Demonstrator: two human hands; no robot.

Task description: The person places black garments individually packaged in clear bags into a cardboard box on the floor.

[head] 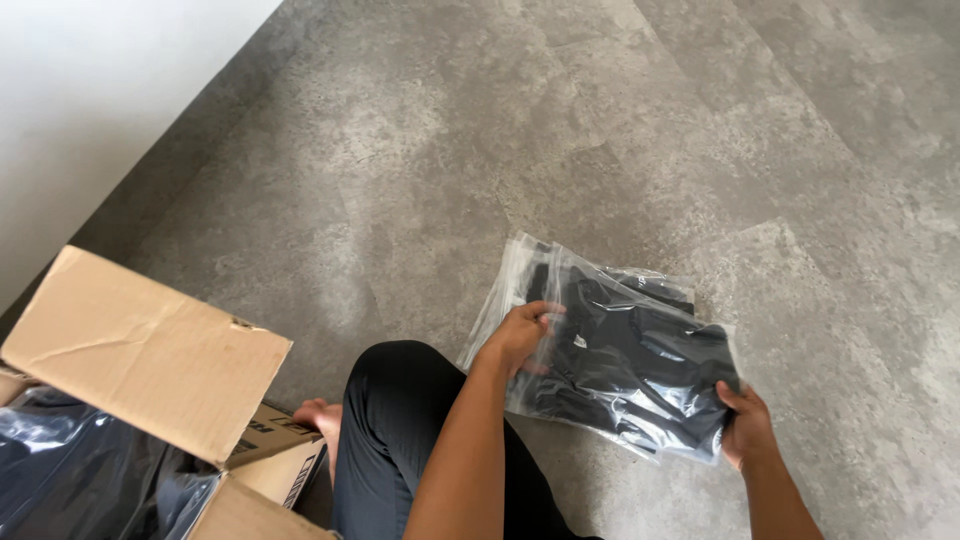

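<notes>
— What are the hands doing?

— Both are clamped on a clear plastic bag of folded black clothing (625, 365). The left hand (518, 335) grips its near left edge, fingers curled over the plastic. The right hand (745, 428) pinches the lower right corner, thumb on top. The hands sit well apart, with the packet stretched between them.

— Where is the packet itself?

— Held between the two hands over the grey stone-patterned floor (600, 150). I cannot tell whether it rests on the floor or hangs just above it. A second clear bag seems to lie under it, its edge showing beyond the left hand.

— What else is around?

— To the left of the left hand stands an open cardboard box (260, 470), one flap (140, 350) raised and leaning outward. Inside it is more shiny plastic wrapping over dark goods (80, 470). Between box and left arm is the person's bent knee in black trousers (400, 400), with a bare foot (320, 415) just beside the box.

— Anything blocking?

— The knee sits close under the left forearm. A white wall (90, 100) runs along the far left.
</notes>
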